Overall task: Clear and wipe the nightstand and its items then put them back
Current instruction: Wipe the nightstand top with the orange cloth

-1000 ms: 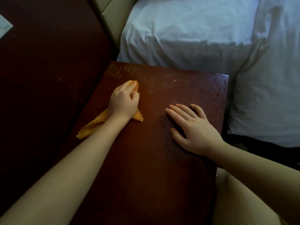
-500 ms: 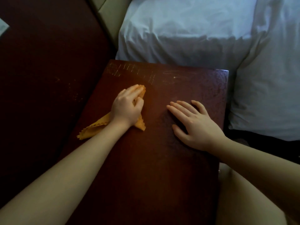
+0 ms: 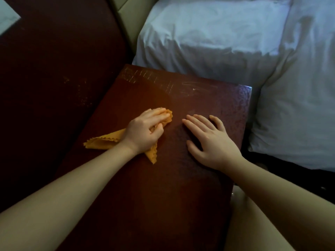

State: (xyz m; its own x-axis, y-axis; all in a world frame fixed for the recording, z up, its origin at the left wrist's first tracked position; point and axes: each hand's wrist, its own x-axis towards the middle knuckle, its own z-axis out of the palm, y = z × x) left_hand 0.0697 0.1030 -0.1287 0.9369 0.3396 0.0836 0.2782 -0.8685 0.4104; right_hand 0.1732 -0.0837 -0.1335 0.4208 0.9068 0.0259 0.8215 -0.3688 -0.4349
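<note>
Your left hand, fingers curled over the orange cloth, presses it to the nightstand top for wiping; your right hand lies flat, fingers spread, likely bracing.

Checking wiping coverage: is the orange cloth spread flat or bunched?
Bunched, not spread: the orange cloth lies gathered under the left hand, folded zigzag corners poking out either side.

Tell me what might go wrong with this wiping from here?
1. The left hand holds the orange zigzag-edged cloth bunched, so it may wipe only narrow strips of the dark reddish wooden nightstand top.
2. The right hand rests flat there, possibly leaving prints and covering an unwiped patch.
</note>
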